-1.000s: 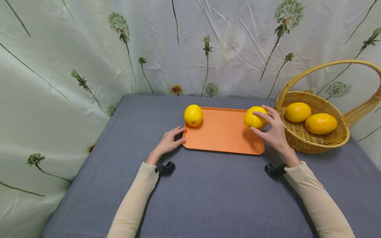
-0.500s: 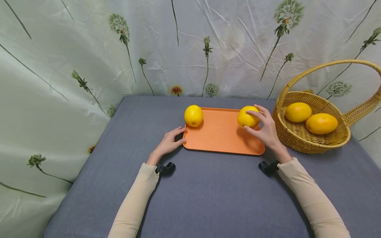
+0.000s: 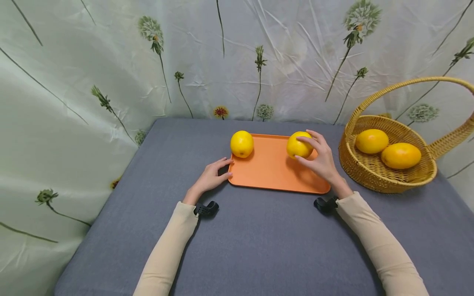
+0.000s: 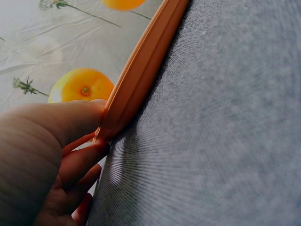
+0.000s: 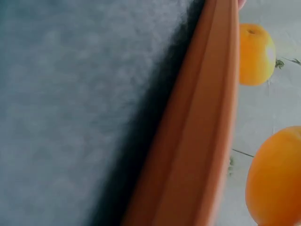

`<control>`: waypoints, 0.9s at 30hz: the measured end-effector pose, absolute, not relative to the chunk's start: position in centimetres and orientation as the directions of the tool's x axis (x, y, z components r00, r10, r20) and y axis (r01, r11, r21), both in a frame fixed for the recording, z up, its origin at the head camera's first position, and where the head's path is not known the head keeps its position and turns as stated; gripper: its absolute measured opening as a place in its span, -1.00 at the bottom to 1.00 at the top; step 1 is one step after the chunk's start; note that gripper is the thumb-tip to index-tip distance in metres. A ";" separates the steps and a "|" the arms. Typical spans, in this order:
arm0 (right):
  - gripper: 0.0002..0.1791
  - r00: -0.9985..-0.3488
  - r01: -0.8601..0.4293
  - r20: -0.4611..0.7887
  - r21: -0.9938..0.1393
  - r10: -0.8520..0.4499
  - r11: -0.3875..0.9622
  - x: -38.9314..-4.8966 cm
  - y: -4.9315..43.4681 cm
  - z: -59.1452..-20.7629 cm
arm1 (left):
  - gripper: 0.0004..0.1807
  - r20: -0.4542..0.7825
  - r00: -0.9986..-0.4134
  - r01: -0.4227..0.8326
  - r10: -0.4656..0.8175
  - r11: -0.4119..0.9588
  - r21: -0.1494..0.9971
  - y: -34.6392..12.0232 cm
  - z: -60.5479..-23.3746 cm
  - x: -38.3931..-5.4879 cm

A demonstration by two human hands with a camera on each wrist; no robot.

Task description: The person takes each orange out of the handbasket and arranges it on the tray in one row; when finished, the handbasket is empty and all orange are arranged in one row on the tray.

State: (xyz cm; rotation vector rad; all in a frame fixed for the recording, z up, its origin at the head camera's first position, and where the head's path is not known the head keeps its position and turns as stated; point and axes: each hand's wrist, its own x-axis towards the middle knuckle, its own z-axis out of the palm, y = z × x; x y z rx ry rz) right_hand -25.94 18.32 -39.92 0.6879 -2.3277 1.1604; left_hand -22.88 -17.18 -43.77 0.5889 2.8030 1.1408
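My right hand (image 3: 321, 162) grips a yellow-orange orange (image 3: 299, 145) between thumb and fingers, over the right half of an orange tray (image 3: 272, 164). In the right wrist view the held orange (image 5: 275, 181) shows past the tray's rim, at the lower right. A second orange (image 3: 242, 144) sits at the tray's far left corner. On the tray's left edge rest the thumb and fingertips of my left hand (image 3: 210, 177), spread along the rim. The left wrist view shows the left thumb (image 4: 80, 117) at the rim (image 4: 136, 70), the other fingers loosely bent below it.
A wicker basket (image 3: 352, 172) with a tall handle stands right of the tray, holding two oblong yellow-orange fruits (image 3: 401, 156). A grey cloth (image 3: 259, 238) covers the table. A flower-printed curtain (image 3: 207, 53) hangs behind and at the left.
My right hand has carried the orange leftward, from the tray's right edge to further over the tray. The left hand, the tray and the other orange have stayed put.
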 end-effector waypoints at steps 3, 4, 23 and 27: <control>-0.41 -0.772 -0.614 0.588 -0.595 -0.239 0.519 -26.3 17.8 -39.8 | -0.44 0.088 -0.926 0.324 0.366 0.656 0.682 -17.2 -43.8 -22.9; -0.41 -0.771 -0.616 0.589 -0.594 -0.242 0.518 -26.4 17.6 -39.8 | -0.44 0.087 -0.927 0.322 0.365 0.656 0.683 -17.2 -43.8 -22.9; -0.43 -0.836 -0.545 0.401 -0.691 -0.375 0.476 -28.5 14.6 -38.9 | -0.43 0.089 -0.927 0.322 0.364 0.654 0.684 -17.3 -44.0 -23.0; -0.42 -0.856 -0.498 0.327 -0.731 -0.401 0.466 -29.0 13.8 -39.0 | -0.43 0.086 -0.927 0.321 0.366 0.653 0.686 -17.3 -44.0 -23.0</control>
